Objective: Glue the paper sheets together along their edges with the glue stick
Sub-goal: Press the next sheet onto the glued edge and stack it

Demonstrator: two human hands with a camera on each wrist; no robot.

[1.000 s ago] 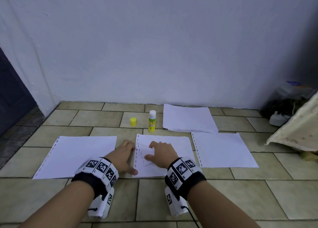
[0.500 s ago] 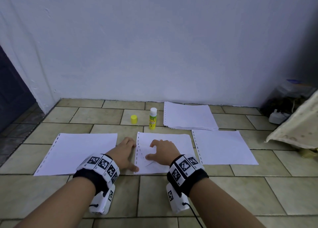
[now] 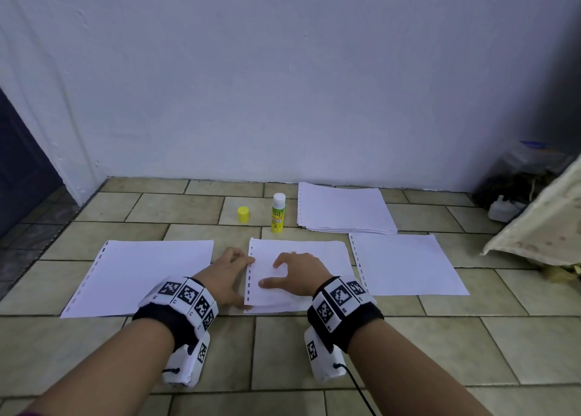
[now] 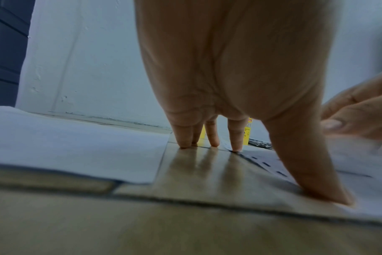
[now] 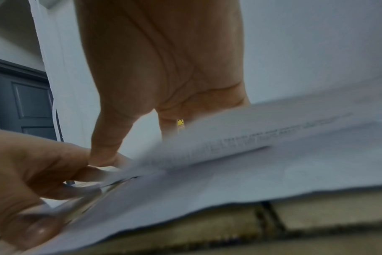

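Note:
Two white punched sheets lie stacked in the middle point(image 3: 314, 252) of the tiled floor. My right hand point(image 3: 292, 274) lies flat on the top sheet, thumb spread, pressing it down. My left hand point(image 3: 232, 277) rests beside the punched left edge, with its thumb point(image 4: 316, 181) on the near corner and a fingertip point(image 4: 234, 145) on the far edge. In the right wrist view the top sheet point(image 5: 273, 131) is blurred and hides my right fingers. The yellow glue stick point(image 3: 278, 213) stands uncapped behind the sheets, with its yellow cap point(image 3: 243, 214) to its left.
A single sheet point(image 3: 141, 274) lies to the left and another point(image 3: 405, 264) to the right. A paper stack point(image 3: 342, 208) sits by the wall. A cloth-covered object point(image 3: 540, 227) and clutter fill the right corner. A dark door point(image 3: 19, 170) stands at left.
The raised, folded corner of the top sheet under my right hand now lies flat. My right thumb has spread out across it. The left hand has stayed at the punched edge.

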